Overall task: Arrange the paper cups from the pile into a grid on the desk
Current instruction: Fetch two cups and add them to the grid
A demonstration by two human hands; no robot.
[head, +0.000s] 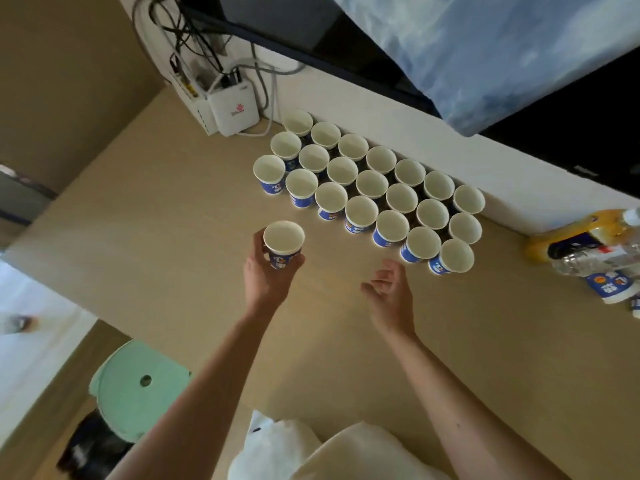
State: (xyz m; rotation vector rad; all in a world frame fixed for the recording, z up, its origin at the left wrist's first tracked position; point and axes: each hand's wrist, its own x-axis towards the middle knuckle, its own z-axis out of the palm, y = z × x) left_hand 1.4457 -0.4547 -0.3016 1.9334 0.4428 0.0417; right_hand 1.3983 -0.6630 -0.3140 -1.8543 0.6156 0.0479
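Observation:
Several blue-and-white paper cups stand upright in a grid (pixel 370 183) of three slanted rows on the tan desk (pixel 166 244), along the white wall. My left hand (pixel 268 271) grips one more paper cup (pixel 284 242) by its side, mouth up, just left of the grid's near row. My right hand (pixel 389 289) hovers over the desk in front of the grid, fingers loosely curled and holding nothing. A pile of cups lying on their sides (pixel 611 287) is at the right edge.
Plastic bottles (pixel 588 247), one with orange liquid, lie at the far right by the pile. A white router box (pixel 233 110) with cables stands at the back left corner. A green stool (pixel 138 386) sits below the desk's left edge. A white bag (pixel 273 445) lies near me.

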